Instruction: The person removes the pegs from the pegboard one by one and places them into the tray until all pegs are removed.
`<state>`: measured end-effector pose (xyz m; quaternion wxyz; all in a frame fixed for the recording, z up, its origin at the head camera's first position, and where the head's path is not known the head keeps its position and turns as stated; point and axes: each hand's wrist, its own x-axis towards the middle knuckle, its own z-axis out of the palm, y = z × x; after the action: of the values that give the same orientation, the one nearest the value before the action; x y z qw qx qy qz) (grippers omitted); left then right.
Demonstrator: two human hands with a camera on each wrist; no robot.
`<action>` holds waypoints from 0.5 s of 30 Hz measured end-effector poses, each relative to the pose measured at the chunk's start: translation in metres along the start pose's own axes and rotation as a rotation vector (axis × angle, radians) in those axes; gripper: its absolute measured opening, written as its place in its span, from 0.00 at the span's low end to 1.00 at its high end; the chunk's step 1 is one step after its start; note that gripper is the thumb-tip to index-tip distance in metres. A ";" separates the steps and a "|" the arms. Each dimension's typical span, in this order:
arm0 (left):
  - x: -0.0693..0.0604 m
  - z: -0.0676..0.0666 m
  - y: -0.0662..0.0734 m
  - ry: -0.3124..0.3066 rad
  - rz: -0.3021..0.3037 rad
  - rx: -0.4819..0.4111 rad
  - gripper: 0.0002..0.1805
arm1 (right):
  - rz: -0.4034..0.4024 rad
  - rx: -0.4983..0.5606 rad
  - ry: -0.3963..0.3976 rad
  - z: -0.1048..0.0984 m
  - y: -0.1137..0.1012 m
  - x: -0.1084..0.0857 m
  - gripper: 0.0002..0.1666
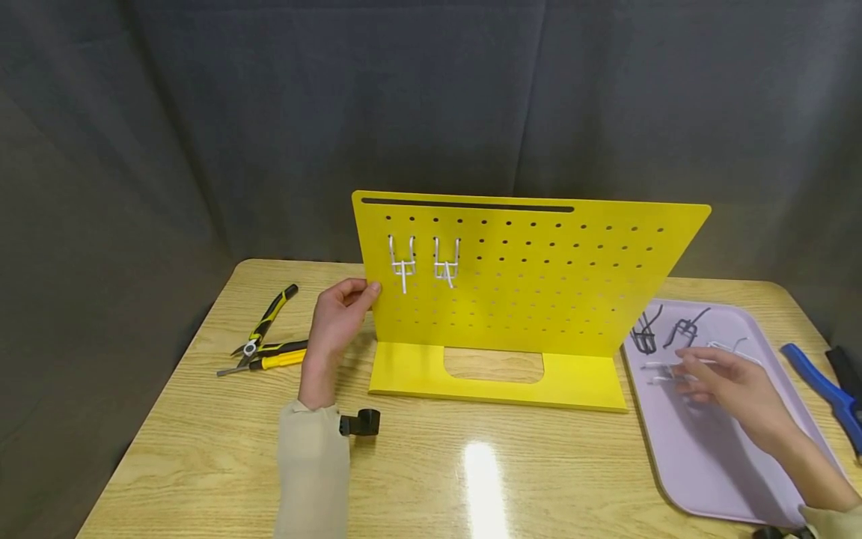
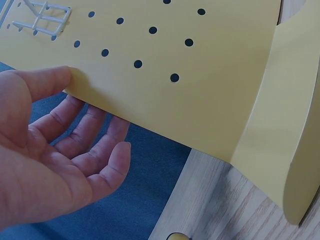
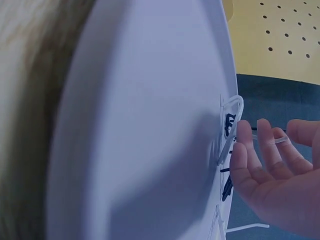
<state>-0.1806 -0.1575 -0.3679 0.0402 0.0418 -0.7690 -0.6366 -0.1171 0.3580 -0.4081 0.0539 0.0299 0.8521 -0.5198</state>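
A yellow pegboard stands upright on its own base, with two white wire hooks hung side by side at its upper left. My left hand holds the board's left edge. In the left wrist view the thumb lies on the front face while fingertips pass behind the edge. Over the tray, my right hand pinches a white wire hook, its prongs pointing left in the head view. Part of that hook is hidden by the fingers.
A lilac tray on the right contains black wire hooks and at least one white hook. Right of it lies a blue-handled tool. Yellow-and-black pliers and a yellow-handled screwdriver lie left of the board.
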 end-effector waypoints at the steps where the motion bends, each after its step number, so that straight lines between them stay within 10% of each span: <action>1: 0.000 0.000 0.000 0.000 0.000 -0.002 0.17 | 0.004 -0.006 0.001 0.000 0.000 0.001 0.12; 15: 0.000 -0.001 0.000 -0.004 -0.011 0.006 0.19 | -0.043 0.069 -0.019 -0.005 -0.002 0.000 0.17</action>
<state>-0.1806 -0.1581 -0.3673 0.0349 0.0450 -0.7707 -0.6347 -0.1176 0.3611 -0.4042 0.0496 0.0087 0.8336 -0.5501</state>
